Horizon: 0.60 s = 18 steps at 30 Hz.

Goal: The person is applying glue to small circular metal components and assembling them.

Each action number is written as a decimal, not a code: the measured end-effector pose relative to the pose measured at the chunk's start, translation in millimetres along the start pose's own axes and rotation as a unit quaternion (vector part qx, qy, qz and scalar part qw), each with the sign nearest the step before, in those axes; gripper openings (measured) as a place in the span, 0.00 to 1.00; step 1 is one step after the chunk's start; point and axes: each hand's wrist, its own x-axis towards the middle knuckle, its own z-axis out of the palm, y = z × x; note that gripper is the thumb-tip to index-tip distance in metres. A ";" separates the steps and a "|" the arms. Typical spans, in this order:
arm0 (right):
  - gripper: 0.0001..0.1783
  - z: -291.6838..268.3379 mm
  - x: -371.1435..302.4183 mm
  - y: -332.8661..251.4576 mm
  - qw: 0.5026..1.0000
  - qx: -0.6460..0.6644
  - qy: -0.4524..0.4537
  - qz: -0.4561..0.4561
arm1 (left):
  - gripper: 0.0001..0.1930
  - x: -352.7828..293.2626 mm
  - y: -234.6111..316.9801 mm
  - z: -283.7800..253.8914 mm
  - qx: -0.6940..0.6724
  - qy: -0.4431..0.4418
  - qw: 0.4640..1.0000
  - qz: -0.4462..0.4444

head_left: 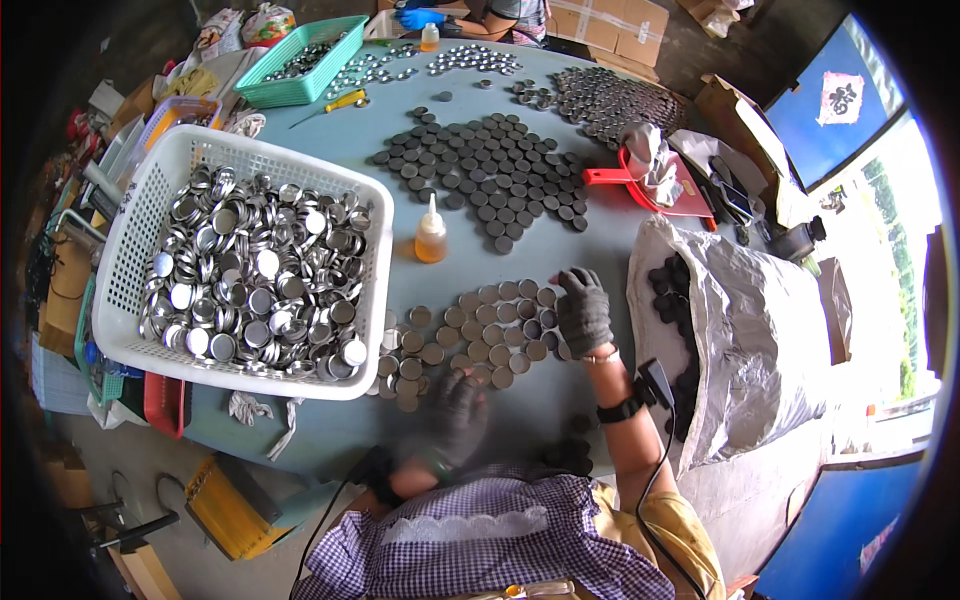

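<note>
A grey fingerless-style glove covers my right hand (pixel 583 308), which lies at the right edge of a spread of round metal caps (pixel 478 328). Its fingers are bent, with the bare tips apart beside the nearest caps. Closer to my body, my left hand (pixel 458 412), also gloved, is smeared by motion just below the caps, so its fingers and anything in them are unclear. Beyond the caps stands a small squeeze bottle (pixel 431 240) of amber liquid. Farther back lies a broad patch of dark round discs (pixel 490 165) in one layer.
A white perforated basket (pixel 377 250) heaped with shiny caps stands left. At right, an open sack (pixel 750 330) holds black round pieces. A red dustpan (pixel 690 200), a yellow-handled screwdriver (pixel 345 100) and a green basket (pixel 280 95) lie farther back. Opposite, a blue-gloved person (pixel 420 18) works.
</note>
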 end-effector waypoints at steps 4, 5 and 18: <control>0.15 -12.9 -80.1 1.4 0.993 -0.043 0.026 0.103 | 0.12 0.0 1.5 0.1 -0.014 0.011 1.000 0.012; 0.15 -8.4 -101.4 8.0 0.993 -0.044 0.028 0.106 | 0.12 0.5 2.9 -0.7 -0.002 0.009 1.000 0.025; 0.12 29.4 -108.6 48.8 0.995 -0.073 0.028 0.067 | 0.12 -2.3 -3.9 6.2 0.014 0.005 0.999 0.036</control>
